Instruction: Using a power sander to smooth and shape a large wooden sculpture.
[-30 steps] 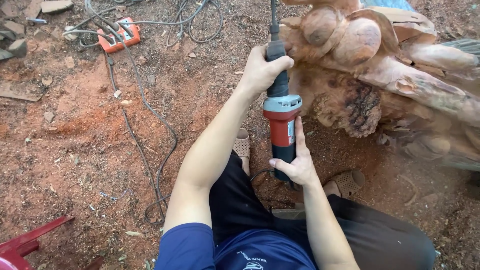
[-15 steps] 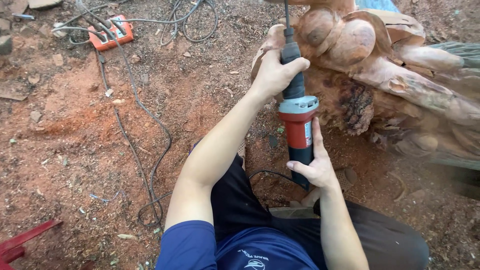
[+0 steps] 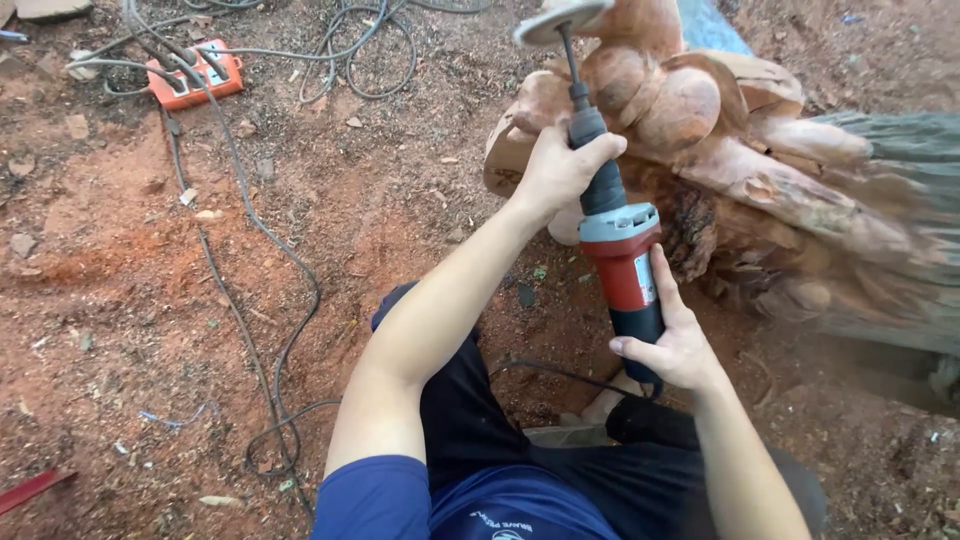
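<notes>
Far left, the red bar (image 3: pixel 35 488) at the bottom corner has nearly slid out of view compared with a second ago, and the orange power strip (image 3: pixel 190 78) up top now sits further left and higher, so the whole view has drifted right and up. Black cables (image 3: pixel 250 220) snake from the strip down across the red sawdust-covered ground (image 3: pixel 120 300). The strip is a flat orange rectangle with plugs stuck in it, lying flat on the dirt at top left.

Moving to the middle, the left hand (image 3: pixel 560 170) is wrapped tight around the black neck of the die grinder (image 3: pixel 618 255), fingers fully curled. The tool is tilted more now than before, with its round disc (image 3: pixel 560 20) finally showing at the top edge; a second ago it was cut off. The disc is up against the carved wood stump (image 3: pixel 720 130), though I can't tell if it's actually touching.

Right of that, the right hand (image 3: pixel 672 345) cups the lower end of the grinder's red body, thumb stretched along the side next to a small pale label strip, fingers loosely closed underneath. A blue tarp scrap (image 3: pixel 705 25) peeks out behind the stump.
</notes>
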